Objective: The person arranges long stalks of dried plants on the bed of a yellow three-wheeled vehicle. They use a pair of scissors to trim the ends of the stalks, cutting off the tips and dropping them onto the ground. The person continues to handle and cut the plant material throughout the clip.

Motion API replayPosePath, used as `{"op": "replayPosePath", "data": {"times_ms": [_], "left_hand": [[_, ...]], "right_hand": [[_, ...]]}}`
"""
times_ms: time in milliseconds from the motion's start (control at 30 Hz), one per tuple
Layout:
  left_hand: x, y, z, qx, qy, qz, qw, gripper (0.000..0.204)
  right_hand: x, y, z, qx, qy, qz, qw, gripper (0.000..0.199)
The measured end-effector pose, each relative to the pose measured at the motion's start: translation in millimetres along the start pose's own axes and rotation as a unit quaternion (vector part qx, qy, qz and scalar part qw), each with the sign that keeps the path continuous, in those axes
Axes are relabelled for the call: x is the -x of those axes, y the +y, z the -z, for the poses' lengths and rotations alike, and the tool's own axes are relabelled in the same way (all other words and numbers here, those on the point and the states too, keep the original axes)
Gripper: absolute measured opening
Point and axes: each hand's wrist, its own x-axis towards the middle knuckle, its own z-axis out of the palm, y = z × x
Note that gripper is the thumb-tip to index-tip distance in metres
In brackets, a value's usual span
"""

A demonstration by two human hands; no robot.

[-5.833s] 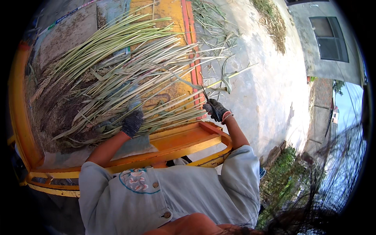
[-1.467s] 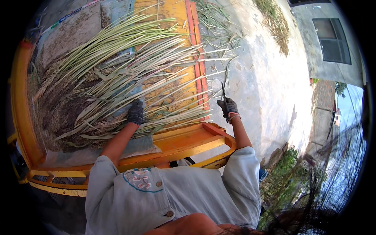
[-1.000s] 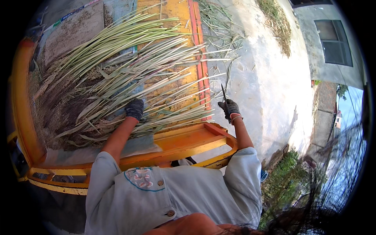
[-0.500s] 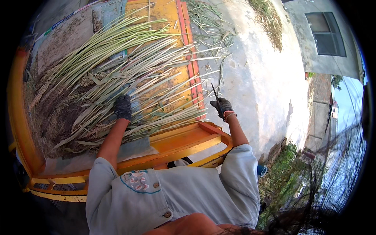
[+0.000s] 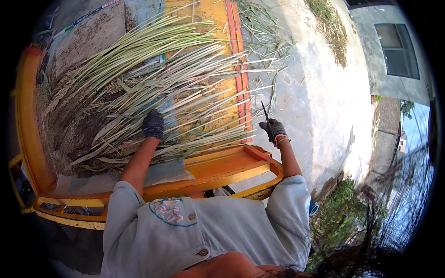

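Note:
Cut stalks with seed heads lie spread across the yellow and orange bed, greener at the far side and paler nearer me. My left hand, in a dark glove, is closed around some of the pale stalks in the near middle of the spread; its fingertips are partly hidden among leaves. Beyond the cut ends, over the bed's right edge, my right hand, also gloved, grips a knife. Its thin, dark blade points away from me, apart from the stalks.
A yellow and orange metal rail runs between my body and the stalks. A grey board lies at the far left. Leaves and cut stalks litter the concrete floor at the right, before a building with a window.
The whole view has shifted, so the bed and both hands appear slightly farther right. Both hands keep nearly the same places, the left on the stalks, the right holding the knife.

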Motion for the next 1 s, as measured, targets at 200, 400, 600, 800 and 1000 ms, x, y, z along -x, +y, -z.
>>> {"op": "replayPosePath", "data": {"times_ms": [200, 400, 600, 800, 1000], "left_hand": [[6, 7, 30, -0.079, -0.064, -0.124, 0.987, 0.024], [1, 32, 96, 0.013, -0.222, -0.061, 0.973, 0.040], [3, 33, 110, 0.054, -0.235, -0.106, 0.965, 0.040], [4, 45, 114, 0.030, -0.261, -0.131, 0.956, 0.033], [11, 25, 53, 0.037, -0.163, -0.168, 0.972, 0.025]], "right_hand": [[7, -5, 0, 0.001, -0.006, 0.005, 1.000, 0.034], [9, -3, -3, -0.008, -0.057, 0.017, 0.998, 0.045], [12, -5, -4, -0.043, -0.087, 0.018, 0.995, 0.042], [17, -8, -4, -0.031, -0.102, 0.015, 0.994, 0.039], [22, -15, -5, -0.006, -0.101, 0.014, 0.995, 0.031]]}}
